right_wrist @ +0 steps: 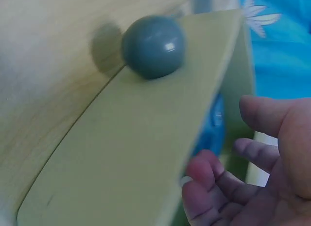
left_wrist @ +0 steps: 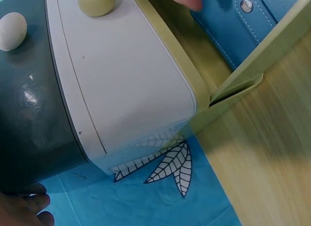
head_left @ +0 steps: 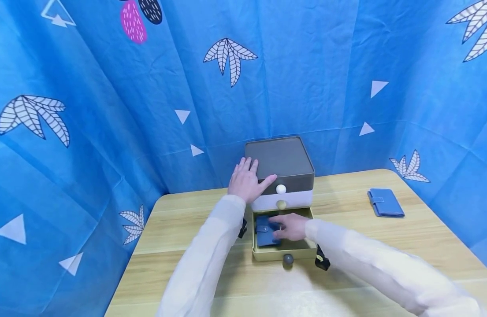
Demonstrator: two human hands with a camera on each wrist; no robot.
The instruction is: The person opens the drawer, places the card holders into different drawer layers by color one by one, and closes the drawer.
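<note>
A small stacked drawer unit [head_left: 283, 156] has a dark top, a white middle drawer [left_wrist: 131, 65] and a yellow-green bottom drawer [head_left: 267, 256], which is pulled out. My left hand [head_left: 247, 181] rests on the left edge of the unit's dark top, fingers spread. Inside the bottom drawer, on its left side, lies a blue snap-strap wallet [head_left: 264, 235]. My right hand [head_left: 294, 226] reaches into this drawer, its fingertips at the wallet's right side. In the right wrist view its thumb and fingers stand apart, with nothing pinched between them, and the drawer front partly hides the wallet.
A second blue wallet [head_left: 387, 203] lies on the wooden table [head_left: 346, 193] to the right. The bottom drawer's round grey knob [right_wrist: 154, 47] sticks out in front. Behind the unit hangs a patterned blue curtain [head_left: 306, 88], which also surrounds the table's sides.
</note>
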